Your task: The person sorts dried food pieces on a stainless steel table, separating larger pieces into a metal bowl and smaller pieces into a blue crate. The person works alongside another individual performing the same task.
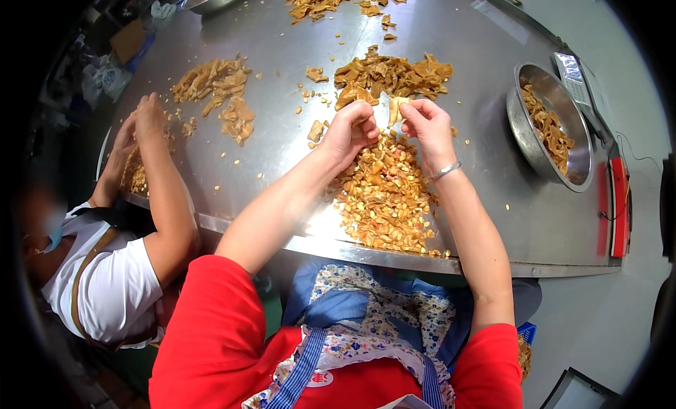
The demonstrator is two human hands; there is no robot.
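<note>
Over a pile of small pale-yellow seeds or chopped bits (380,205), my left hand (352,131) has its fingers curled in a pinch; what they grip is too small to make out. Close beside it, my right hand (429,131) pinches a pale tan dried piece (396,113) between thumb and fingers. Just beyond both hands lies a heap of brown leathery dried pieces (394,74), with a few loose pieces and seeds scattered around it.
Steel table (493,229); at its right, a bowl of dried pieces (549,131), a scale (574,78) and a red device (618,205). More heaps (211,85) lie left and far back, another bowl (211,0) at back left. A co-worker (105,282) works at the left.
</note>
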